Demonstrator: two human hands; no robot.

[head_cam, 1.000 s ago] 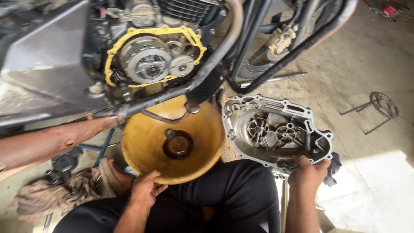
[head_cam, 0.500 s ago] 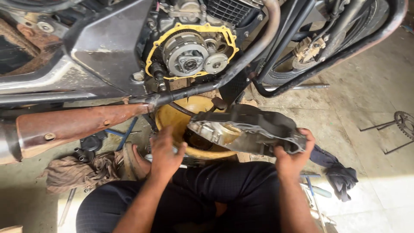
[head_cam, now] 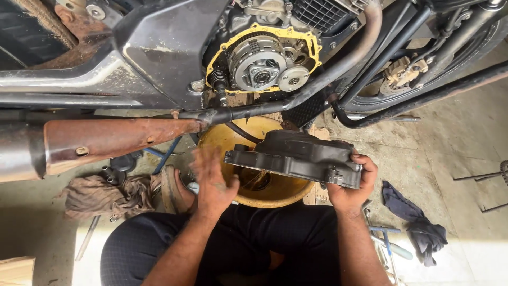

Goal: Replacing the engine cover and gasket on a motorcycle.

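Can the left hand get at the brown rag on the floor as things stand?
Probably yes. The left hand sits beside the engine cover, which the right hand grips. The rag lies on open floor to its left; only a sandalled foot lies between.

Bare forearms, no sleeves, dark trousers — faintly checked, grimy hands

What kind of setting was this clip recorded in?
Most likely a motorcycle repair workshop, on a bare concrete floor. A motorcycle's exposed clutch sits open, both hands hold the removed engine cover over a yellow drain pan, and rags and hand tools lie around.
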